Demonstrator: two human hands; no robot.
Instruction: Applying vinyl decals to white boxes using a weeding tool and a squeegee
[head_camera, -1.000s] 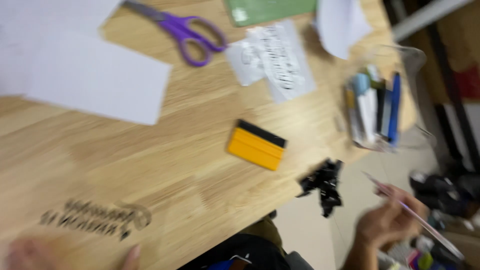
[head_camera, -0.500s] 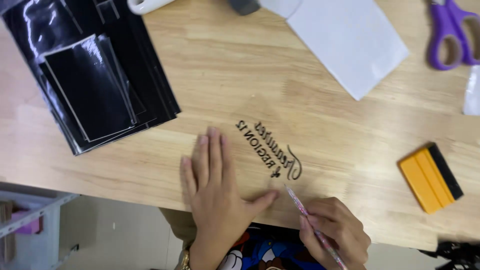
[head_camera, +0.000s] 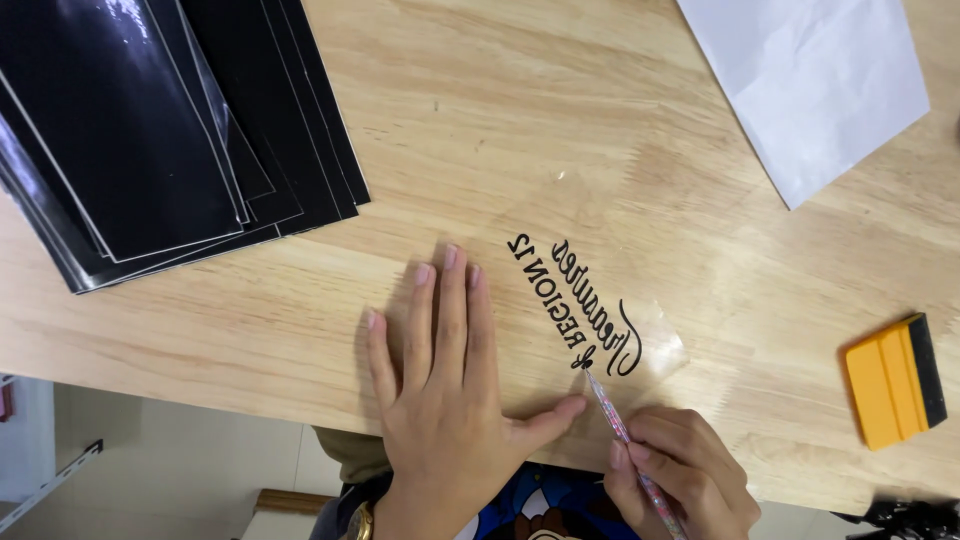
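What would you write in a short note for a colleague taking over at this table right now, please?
Left hand: flat on the wooden table, fingers spread, beside the black lettering decal.
Right hand: holds a thin pen-like tool, tip at the near end of the decal.
The decal lies under clear film, with no loose bits visible around the letters.
Stack of black sheets far left, white paper far right, yellow squeegee at right, untouched.
Whether any picking remains I cannot tell.
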